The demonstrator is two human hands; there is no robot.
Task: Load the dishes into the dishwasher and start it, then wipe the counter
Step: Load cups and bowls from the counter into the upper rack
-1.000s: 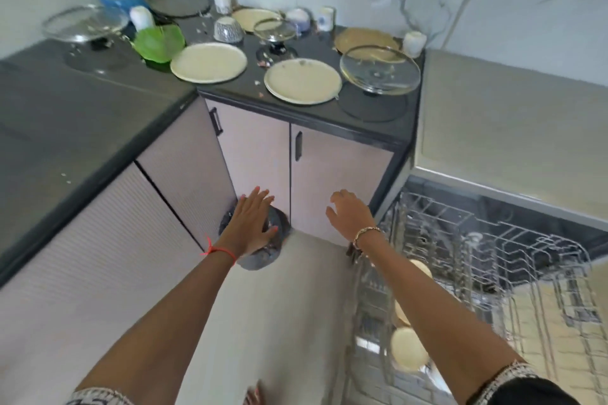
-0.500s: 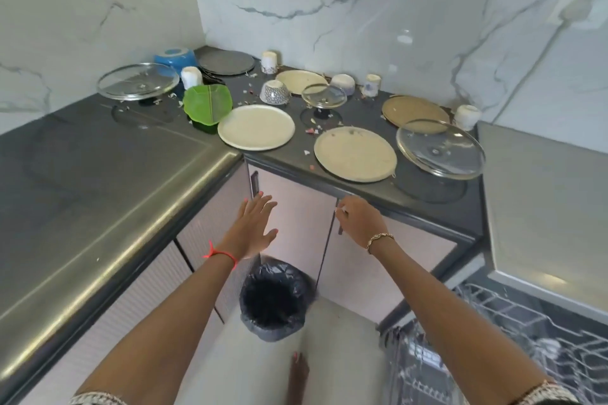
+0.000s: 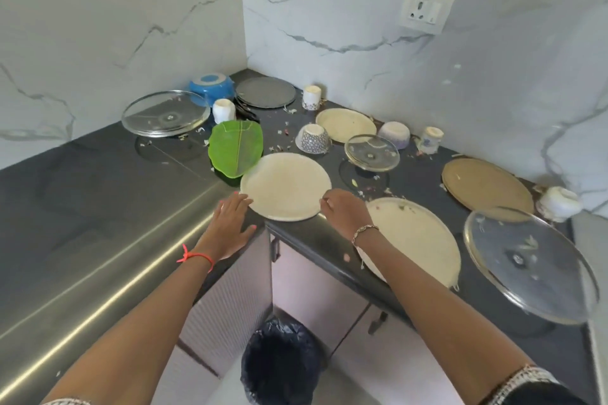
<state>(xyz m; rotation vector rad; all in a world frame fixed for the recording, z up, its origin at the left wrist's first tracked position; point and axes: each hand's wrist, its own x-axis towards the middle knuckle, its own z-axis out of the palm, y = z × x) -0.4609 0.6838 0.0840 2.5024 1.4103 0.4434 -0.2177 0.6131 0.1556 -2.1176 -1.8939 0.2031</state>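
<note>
Loading dishes: spread left hand (image 3: pixel 230 223) touches the near cream plate (image 3: pixel 285 186), right hand (image 3: pixel 343 212) pinches its rim; next probably a level lift.

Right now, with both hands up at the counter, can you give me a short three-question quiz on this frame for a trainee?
1. True or false: the bin stands on the floor below the corner of the counter.
2. Which dish lies between the left hand and the right hand? A green leaf plate; B cream plate; C brown tray.
3. Fill in: the white fitting on the wall is a ____.
Key: 1 true; 2 B; 3 socket.
</note>
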